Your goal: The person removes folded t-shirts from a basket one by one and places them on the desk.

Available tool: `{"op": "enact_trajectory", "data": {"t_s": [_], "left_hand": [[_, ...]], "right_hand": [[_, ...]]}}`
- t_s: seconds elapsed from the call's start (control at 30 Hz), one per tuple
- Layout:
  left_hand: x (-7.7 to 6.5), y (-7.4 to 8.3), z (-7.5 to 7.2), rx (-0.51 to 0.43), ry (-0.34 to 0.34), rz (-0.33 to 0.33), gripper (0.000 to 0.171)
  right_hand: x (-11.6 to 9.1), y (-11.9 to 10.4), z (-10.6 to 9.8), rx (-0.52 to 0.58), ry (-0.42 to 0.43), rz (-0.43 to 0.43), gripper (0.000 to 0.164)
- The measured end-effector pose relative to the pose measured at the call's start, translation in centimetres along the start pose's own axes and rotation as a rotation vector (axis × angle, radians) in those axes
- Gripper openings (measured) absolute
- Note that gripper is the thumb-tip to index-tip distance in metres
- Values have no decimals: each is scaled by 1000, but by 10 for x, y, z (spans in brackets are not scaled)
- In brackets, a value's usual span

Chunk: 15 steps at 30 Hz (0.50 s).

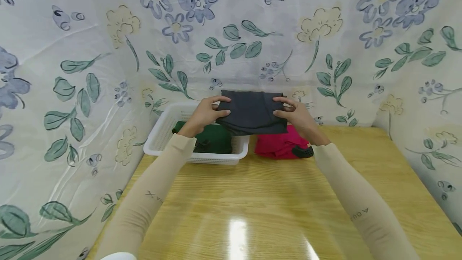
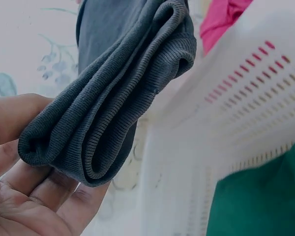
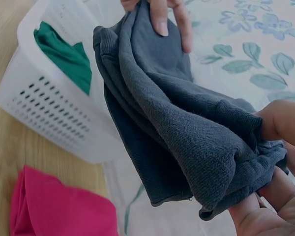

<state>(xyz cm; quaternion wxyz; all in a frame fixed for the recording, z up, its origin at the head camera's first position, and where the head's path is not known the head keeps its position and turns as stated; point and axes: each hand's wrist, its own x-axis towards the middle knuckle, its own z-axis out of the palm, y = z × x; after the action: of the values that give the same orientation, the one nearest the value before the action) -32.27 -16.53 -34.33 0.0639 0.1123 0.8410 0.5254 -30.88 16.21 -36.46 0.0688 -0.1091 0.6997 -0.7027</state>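
Note:
A dark grey folded garment (image 1: pixel 252 111) hangs in the air between both hands, above the right end of the basket and the pink cloth. My left hand (image 1: pixel 207 113) grips its left end, thumb in front and fingers behind. On the other end, my right hand (image 1: pixel 297 117) pinches the folded layers the same way. In the left wrist view the stacked folds and ribbed edge of the garment (image 2: pixel 108 98) face the camera. Seen from the right wrist, the garment (image 3: pixel 182 123) sags a little between the hands.
A white perforated plastic basket (image 1: pixel 155 139) stands at the back left of the wooden table (image 1: pixel 231 196), with a green folded cloth (image 1: pixel 216 139) inside. Right of it lies a pink folded cloth (image 1: pixel 274 145). A flower-patterned sheet (image 1: pixel 231 63) hangs behind and at the sides.

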Motion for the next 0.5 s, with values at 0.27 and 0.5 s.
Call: {"op": "enact_trajectory", "data": {"t_s": [0.27, 0.5], "left_hand": [[11, 8, 23, -42, -31, 26, 43], [22, 15, 46, -38, -38, 51, 42]], "right_hand": [[-14, 1, -25, -47, 36, -12, 51], [-27, 2, -50, -57, 67, -9, 53]]}}
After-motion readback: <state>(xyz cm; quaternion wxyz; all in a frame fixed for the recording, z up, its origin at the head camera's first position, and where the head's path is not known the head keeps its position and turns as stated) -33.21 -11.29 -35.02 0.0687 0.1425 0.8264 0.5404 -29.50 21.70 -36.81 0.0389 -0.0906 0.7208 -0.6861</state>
